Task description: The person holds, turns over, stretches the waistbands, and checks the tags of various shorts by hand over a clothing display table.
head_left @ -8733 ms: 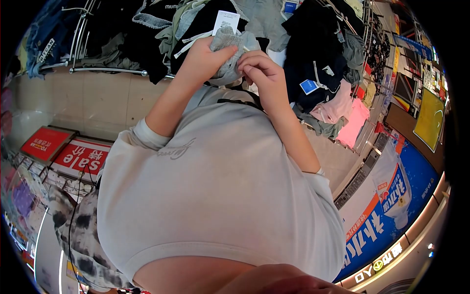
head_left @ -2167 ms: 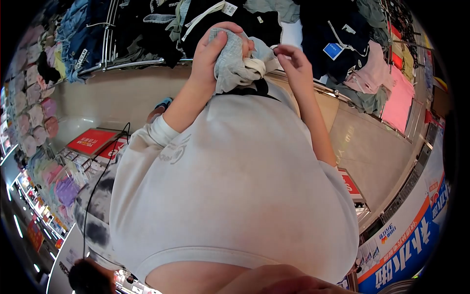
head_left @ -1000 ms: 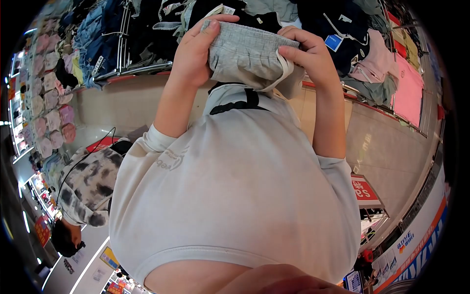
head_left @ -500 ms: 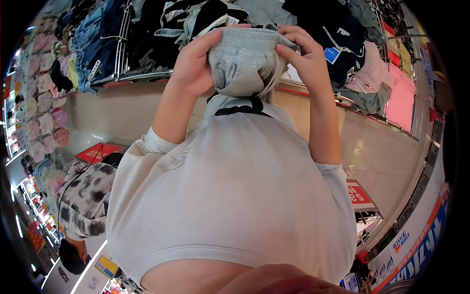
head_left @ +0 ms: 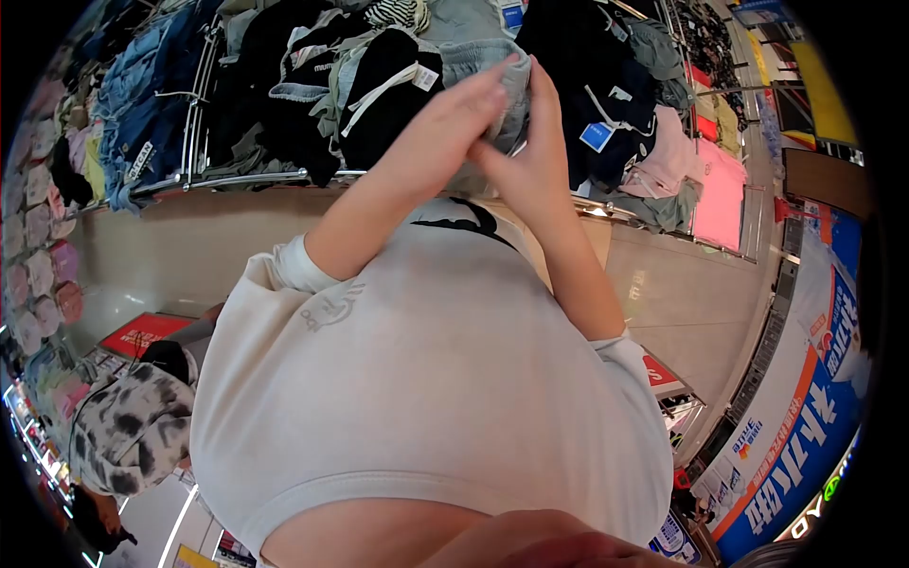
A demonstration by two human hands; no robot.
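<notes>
A pair of light grey shorts [head_left: 514, 106] with a gathered elastic waistband is between my two hands, at the edge of the clothes rack. My left hand [head_left: 454, 118] reaches across from the left, its fingers stretched along the grey cloth. On the other side, my right hand [head_left: 535, 156] grips the shorts, fingers pointing up and thumb toward my left palm. The hands nearly meet at the fingertips. Much of the garment is hidden behind them. Just left of my hands lie black shorts [head_left: 388, 99] with a white drawstring and a tag.
A metal rack rail [head_left: 275, 177] runs along the front of the piled clothes. Blue denim [head_left: 151, 104] is at the left, pink clothing [head_left: 720, 194] at the right. Another person in a spotted garment [head_left: 133, 426] is at lower left. A red sign [head_left: 660, 371] stands at lower right.
My hands have come together from the two ends of the waistband, bringing the grey shorts into a narrower bundle. The view has shifted, and the other person appears further left.
</notes>
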